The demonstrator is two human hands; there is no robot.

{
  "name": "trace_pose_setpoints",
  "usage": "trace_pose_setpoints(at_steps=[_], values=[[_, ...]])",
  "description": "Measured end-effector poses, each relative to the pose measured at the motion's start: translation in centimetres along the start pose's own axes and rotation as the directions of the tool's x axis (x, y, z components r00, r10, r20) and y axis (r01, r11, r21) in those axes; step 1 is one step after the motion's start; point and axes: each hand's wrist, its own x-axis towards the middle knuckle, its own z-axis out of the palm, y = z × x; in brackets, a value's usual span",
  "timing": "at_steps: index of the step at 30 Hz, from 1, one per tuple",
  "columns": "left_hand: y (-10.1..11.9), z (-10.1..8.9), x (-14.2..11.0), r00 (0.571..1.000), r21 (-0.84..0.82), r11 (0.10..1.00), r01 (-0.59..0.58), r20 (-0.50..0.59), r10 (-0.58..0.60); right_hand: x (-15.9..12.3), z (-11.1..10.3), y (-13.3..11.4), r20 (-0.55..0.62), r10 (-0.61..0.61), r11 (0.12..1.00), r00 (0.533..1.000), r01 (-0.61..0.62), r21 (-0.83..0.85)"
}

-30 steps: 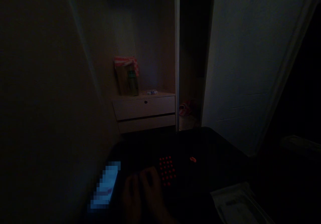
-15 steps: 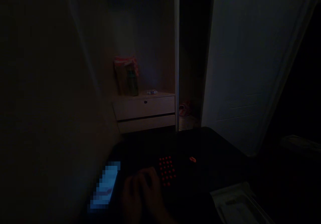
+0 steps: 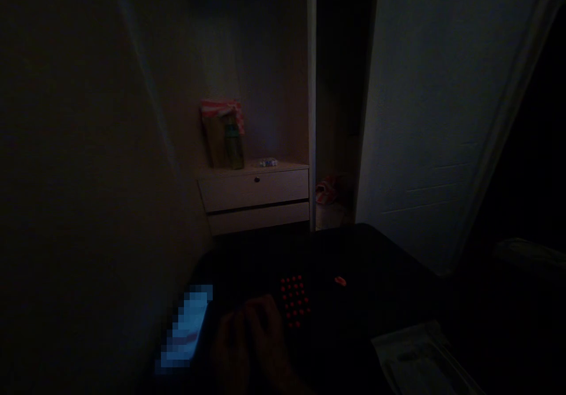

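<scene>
In very dim light my left hand [image 3: 230,348] and my right hand [image 3: 269,333] lie side by side at the lower middle, thumbs close together. They rest over the left part of a dark keyboard, whose red-lit keys [image 3: 295,300] show just right of my right hand. Nothing is seen held in either one. The fingers bend forward a little, with thumb and fingers apart; the fingertips fade into the dark. To the right of the keys a small red glow [image 3: 340,281] marks an object that looks like a computer mouse.
A bright blurred screen [image 3: 186,330] lies left of my hands. A pale flat packet [image 3: 424,354] sits at lower right. Beyond the dark table [image 3: 354,242] are white drawers [image 3: 260,190], bearing a green-capped bottle [image 3: 234,146], and a pale door panel [image 3: 411,112].
Almost nothing differs. My hands stay in the same place over the keyboard, with at most a slight finger shift, and the picture is a little sharper.
</scene>
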Motion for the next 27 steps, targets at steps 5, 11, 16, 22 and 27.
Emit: trace_pose_setpoints(at_steps=[5,11,16,22,27], values=[[-0.4,0.0,0.0,1.0,-0.006,1.0,0.002,0.013,-0.002,0.2,0.0,0.0,0.012,0.019,1.0,1.0,-0.019,-0.019],[-0.3,0.0,0.0,1.0,-0.024,1.0,-0.011,0.012,0.011,0.2,-0.1,-0.3,0.016,0.009,1.0,1.0,-0.009,-0.002],[-0.8,0.3,0.3,0.998,-0.035,0.999,-0.009,0.055,0.011,0.1,-0.1,-0.4,0.022,-0.003,1.0,1.0,0.003,0.004],[-2.4,0.5,0.5,1.0,-0.023,0.999,-0.027,-0.001,0.027,0.1,-0.1,0.2,0.01,0.005,1.0,1.0,-0.005,-0.027],[-2.7,0.3,0.5,0.998,0.012,0.999,-0.032,-0.054,0.033,-0.2,0.0,0.6,-0.012,0.03,0.999,0.999,-0.03,0.02]])
